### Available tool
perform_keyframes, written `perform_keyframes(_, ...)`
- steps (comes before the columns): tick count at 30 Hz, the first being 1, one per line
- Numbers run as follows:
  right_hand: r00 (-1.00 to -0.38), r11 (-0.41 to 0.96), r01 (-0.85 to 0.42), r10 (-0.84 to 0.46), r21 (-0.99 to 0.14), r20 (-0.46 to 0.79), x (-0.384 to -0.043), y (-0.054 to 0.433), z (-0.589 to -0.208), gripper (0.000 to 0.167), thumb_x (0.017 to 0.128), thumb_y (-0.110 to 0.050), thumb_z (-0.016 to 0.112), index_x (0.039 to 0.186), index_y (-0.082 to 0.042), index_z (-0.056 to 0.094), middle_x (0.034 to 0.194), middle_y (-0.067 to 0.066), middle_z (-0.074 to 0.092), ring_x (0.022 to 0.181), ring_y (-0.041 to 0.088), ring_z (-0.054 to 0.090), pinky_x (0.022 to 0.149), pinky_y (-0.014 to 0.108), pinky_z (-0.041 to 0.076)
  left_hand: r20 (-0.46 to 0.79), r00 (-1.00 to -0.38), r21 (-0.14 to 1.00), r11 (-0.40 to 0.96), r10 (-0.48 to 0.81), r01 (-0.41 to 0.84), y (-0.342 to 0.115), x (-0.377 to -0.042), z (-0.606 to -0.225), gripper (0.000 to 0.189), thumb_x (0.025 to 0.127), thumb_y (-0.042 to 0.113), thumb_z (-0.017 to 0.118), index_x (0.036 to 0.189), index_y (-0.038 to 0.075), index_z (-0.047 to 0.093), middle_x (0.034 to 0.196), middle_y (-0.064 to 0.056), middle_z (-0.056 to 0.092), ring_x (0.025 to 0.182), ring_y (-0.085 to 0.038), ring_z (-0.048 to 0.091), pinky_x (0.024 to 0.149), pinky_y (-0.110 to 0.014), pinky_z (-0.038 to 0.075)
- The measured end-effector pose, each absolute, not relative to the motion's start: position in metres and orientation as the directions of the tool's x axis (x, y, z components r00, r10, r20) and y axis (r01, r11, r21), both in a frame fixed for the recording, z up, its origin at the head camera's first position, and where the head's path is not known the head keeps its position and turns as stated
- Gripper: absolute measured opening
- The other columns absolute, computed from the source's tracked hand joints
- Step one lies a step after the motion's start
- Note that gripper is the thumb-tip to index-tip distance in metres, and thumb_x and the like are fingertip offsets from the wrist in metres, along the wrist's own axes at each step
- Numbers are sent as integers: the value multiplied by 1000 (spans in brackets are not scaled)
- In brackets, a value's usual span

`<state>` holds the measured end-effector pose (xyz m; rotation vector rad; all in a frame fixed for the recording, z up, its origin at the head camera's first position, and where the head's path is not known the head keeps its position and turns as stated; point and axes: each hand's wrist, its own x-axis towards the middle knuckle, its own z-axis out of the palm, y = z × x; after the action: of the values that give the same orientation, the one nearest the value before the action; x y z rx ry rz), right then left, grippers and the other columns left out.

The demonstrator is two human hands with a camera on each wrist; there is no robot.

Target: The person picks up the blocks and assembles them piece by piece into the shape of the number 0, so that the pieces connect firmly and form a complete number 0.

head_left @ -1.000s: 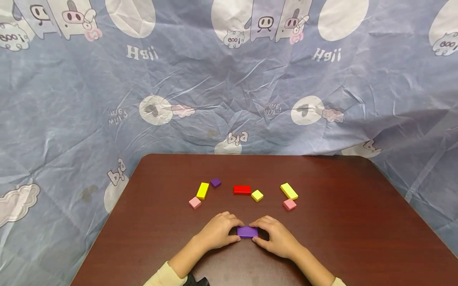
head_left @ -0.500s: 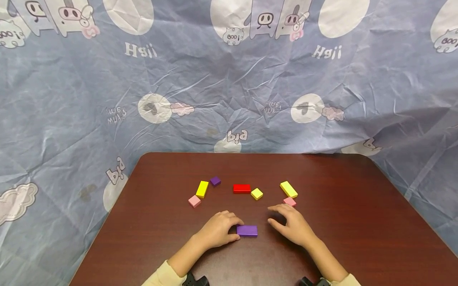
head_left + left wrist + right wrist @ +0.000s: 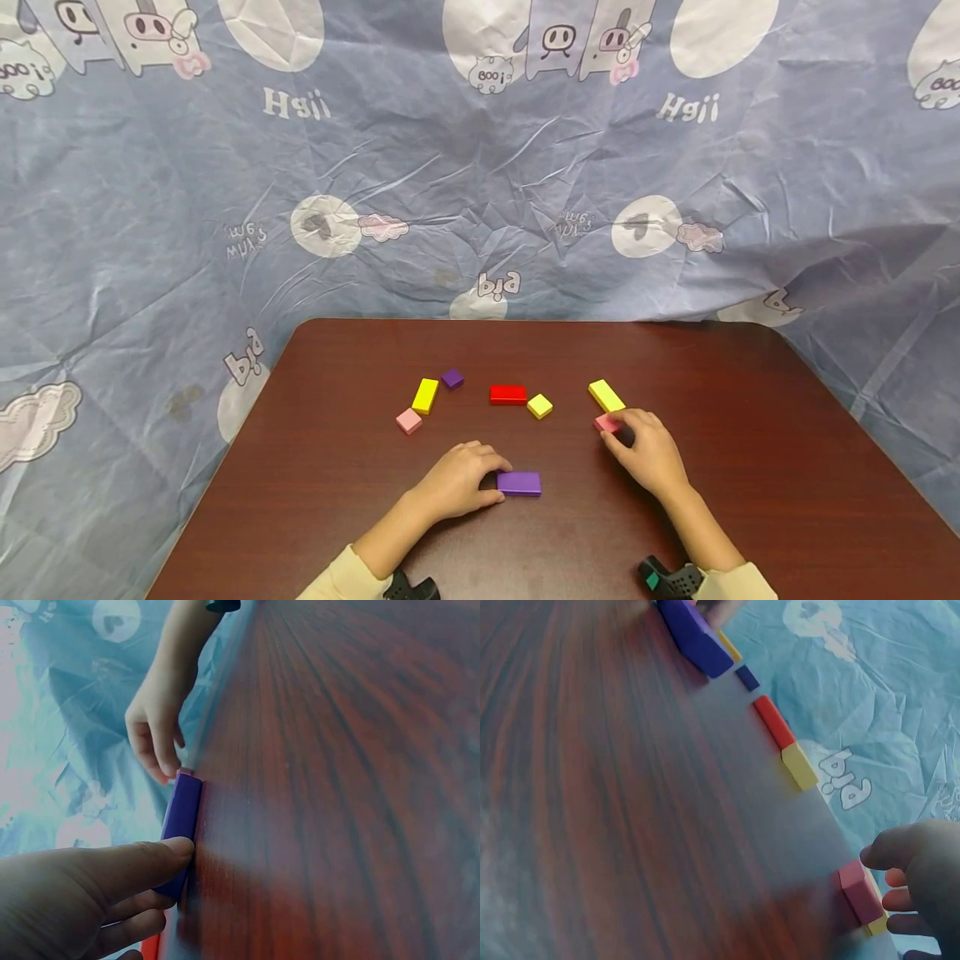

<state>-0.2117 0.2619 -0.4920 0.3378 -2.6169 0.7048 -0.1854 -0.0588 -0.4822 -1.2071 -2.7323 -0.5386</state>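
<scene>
My left hand (image 3: 459, 483) holds the left end of a long purple block (image 3: 519, 484) lying flat on the table, thumb on the near side and fingers on the far side. The left wrist view shows the thumb pressed along this purple block (image 3: 182, 814). My right hand (image 3: 651, 454) reaches around a small pink block (image 3: 604, 423) at the right, index finger over its far edge and thumb close to its near side. In the right wrist view, the thumb tip stands just off the pink block (image 3: 861, 891). A yellow block (image 3: 606, 396) lies right behind it.
Across the table (image 3: 337, 517) behind the hands lie a yellow block (image 3: 425, 397), a pink block (image 3: 408, 421), a small purple block (image 3: 452, 379), a red block (image 3: 508, 395) and a small yellow block (image 3: 540, 406). A printed cloth (image 3: 420, 167) hangs beyond the far edge.
My right hand has let go of the long purple block's right end and moved right and away from me to the pink block. My left hand has kept its hold.
</scene>
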Motion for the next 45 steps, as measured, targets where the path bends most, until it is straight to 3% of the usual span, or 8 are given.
perform_keyframes(10, -912, 854, -267, -74, -447, 403, -214, 266, -500, 32, 82, -18, 76, 107, -2, 68, 105, 16, 66, 104, 37, 57, 88, 55, 45, 235, -680, 279, 622, 694, 732, -58, -186, -483, 30, 82, 31, 79, 108, 18, 72, 103, 8, 68, 100, -10, 60, 90, -30, 46)
perform_keyframes(20, -915, 854, -255, -62, -454, 399, -217, 265, -504, 30, 81, -17, 76, 106, -3, 67, 99, 15, 66, 95, 35, 59, 82, 53, 46, 238, -680, 276, 623, 694, 732, -59, -186, -484, 30, 82, 30, 79, 108, 18, 71, 103, 8, 68, 100, -9, 60, 91, -30, 46)
perform_keyframes(26, -917, 824, -254, -39, -506, 396, -212, 260, -504, 27, 80, -13, 75, 105, -4, 68, 93, 9, 63, 86, 27, 60, 76, 47, 48, 235, -680, 278, 623, 694, 731, -59, -187, -484, 30, 82, 30, 79, 108, 18, 71, 103, 8, 67, 100, -9, 60, 91, -29, 46)
perform_keyframes(35, -872, 766, -372, -96, -524, 480, -201, 241, -503, 25, 76, -6, 78, 100, -6, 70, 92, 4, 65, 80, 20, 63, 71, 41, 52, 229, -687, 290, 626, 689, 724, -59, -186, -483, 30, 82, 30, 79, 108, 18, 71, 103, 8, 67, 100, -9, 60, 92, -30, 45)
perform_keyframes(45, -853, 715, -456, -181, -530, 490, -185, 221, -501, 27, 75, -5, 80, 100, -11, 72, 98, -4, 67, 87, 16, 64, 76, 39, 53, 226, -688, 292, 625, 690, 724, -59, -186, -483, 30, 82, 30, 79, 108, 18, 71, 103, 8, 67, 100, -9, 60, 92, -30, 45)
